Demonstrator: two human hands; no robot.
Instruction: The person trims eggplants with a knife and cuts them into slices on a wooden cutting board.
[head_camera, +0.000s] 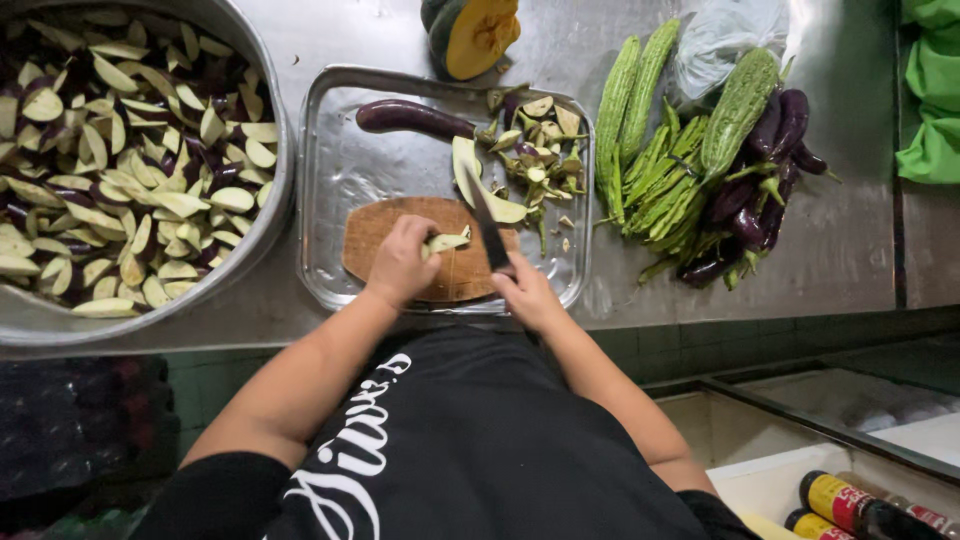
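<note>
My left hand (400, 262) holds a small piece of eggplant (447, 241) down on a round wooden cutting board (375, 228) inside a steel tray (340, 160). My right hand (525, 290) grips a dark-bladed knife (487, 226), its blade pointing away from me just right of the piece. A halved eggplant strip (478, 185) lies past the board. One whole purple eggplant (412, 117) rests at the tray's far side, beside a heap of cut stems and trimmings (535, 145).
A large steel bowl (262, 235) full of sliced eggplant sits at the left. On the steel counter at right lie ridged green gourds (630, 100), a bitter gourd (738, 105), okra (665, 190), purple eggplants (770, 170) and a plastic bag (725, 35). A cut squash (470, 35) is behind the tray.
</note>
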